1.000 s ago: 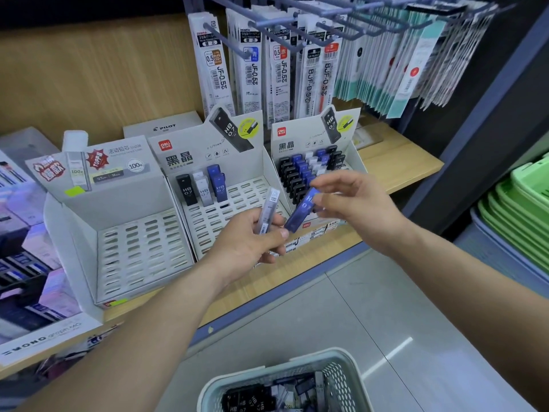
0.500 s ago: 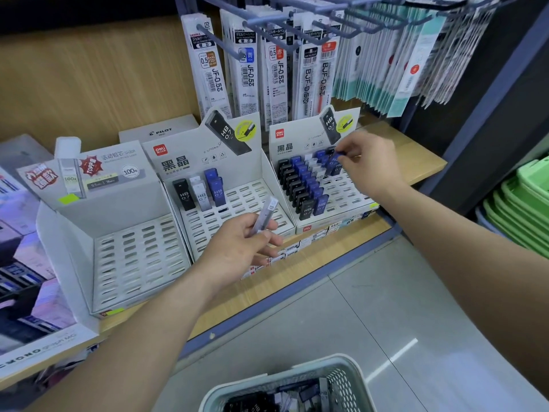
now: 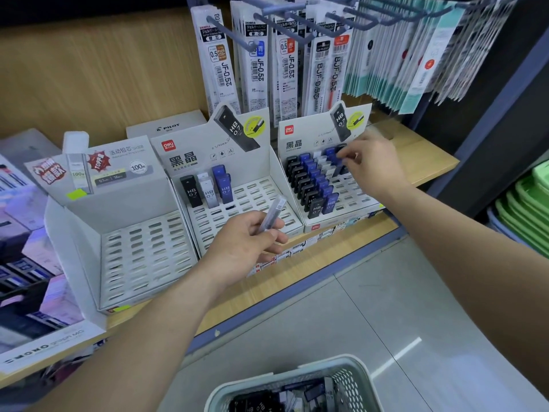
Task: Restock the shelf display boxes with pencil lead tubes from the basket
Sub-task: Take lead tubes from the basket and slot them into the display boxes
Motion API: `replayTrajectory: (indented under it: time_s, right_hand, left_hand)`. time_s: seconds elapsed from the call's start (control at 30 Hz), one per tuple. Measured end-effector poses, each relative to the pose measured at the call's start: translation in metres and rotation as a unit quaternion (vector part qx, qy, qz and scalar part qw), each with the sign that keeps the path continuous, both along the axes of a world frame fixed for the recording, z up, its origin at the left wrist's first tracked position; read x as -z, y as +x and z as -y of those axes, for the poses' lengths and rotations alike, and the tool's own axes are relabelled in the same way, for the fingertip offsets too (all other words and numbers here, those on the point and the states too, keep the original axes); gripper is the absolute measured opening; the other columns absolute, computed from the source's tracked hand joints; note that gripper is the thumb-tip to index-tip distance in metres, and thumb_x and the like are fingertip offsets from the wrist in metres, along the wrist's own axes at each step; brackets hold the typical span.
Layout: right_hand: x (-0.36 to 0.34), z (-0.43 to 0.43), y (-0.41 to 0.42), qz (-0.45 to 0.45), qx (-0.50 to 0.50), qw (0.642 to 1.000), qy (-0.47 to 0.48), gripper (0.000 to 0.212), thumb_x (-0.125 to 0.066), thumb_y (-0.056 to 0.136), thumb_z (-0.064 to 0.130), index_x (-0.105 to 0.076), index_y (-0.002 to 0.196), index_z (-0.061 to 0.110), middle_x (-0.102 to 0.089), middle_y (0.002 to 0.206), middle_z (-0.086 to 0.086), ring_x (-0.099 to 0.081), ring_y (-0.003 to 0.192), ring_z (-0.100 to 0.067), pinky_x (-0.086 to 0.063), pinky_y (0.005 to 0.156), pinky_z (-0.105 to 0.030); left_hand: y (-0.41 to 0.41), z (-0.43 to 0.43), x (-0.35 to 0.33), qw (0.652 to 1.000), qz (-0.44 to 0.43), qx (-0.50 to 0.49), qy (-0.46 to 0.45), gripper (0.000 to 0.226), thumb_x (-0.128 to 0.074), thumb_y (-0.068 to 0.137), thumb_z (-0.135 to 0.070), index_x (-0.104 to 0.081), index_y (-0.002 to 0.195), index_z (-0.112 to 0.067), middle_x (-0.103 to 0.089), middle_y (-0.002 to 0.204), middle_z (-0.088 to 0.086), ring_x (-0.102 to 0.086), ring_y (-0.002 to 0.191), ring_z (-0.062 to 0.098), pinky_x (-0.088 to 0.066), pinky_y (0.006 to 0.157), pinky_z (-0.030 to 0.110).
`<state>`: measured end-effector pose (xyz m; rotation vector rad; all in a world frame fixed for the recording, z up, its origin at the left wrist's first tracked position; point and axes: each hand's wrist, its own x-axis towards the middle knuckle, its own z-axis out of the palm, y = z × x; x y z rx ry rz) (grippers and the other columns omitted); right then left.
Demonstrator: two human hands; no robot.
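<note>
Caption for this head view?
Right hand reaches into the fullest white cardboard display box; left hand holds a grey lead tube.

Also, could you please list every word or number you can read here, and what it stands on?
"PILOT": white box.
"deli", "黑晶": middle display box and right display box.
"HB 0.7": black tube.
"JF-0.5": leftmost pack.
"BJF-0.5": red-topped pack.
"100": left display box.
"MONO graph": carton.
Barcodes and fine print: too small to read.
</note>
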<state>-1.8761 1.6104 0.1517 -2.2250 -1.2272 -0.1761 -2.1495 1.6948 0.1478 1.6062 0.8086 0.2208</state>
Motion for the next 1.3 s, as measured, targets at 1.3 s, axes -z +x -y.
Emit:
replayTrajectory:
  time_s: [1.3]
  right_hand:
    - [-0.038, 0.012, -0.145, -0.431, -0.078, 0.885, 0.157, 0.013, -0.075, 0.087, 0.009, -0.071, 0.097, 0.016, -0.071, 0.093, -0.017, -0.072, 0.078, -0.025, -0.062, 0.075, -0.037]
  left_hand:
    - [-0.038, -0.01, -0.022, 0.992, -0.01, -0.013, 0.121, 0.02, -0.078, 0.086, -0.018, -0.071, 0.103, -0.026, -0.073, 0.1, -0.009, -0.071, 0.085, 0.011, -0.058, 0.083, 0.028]
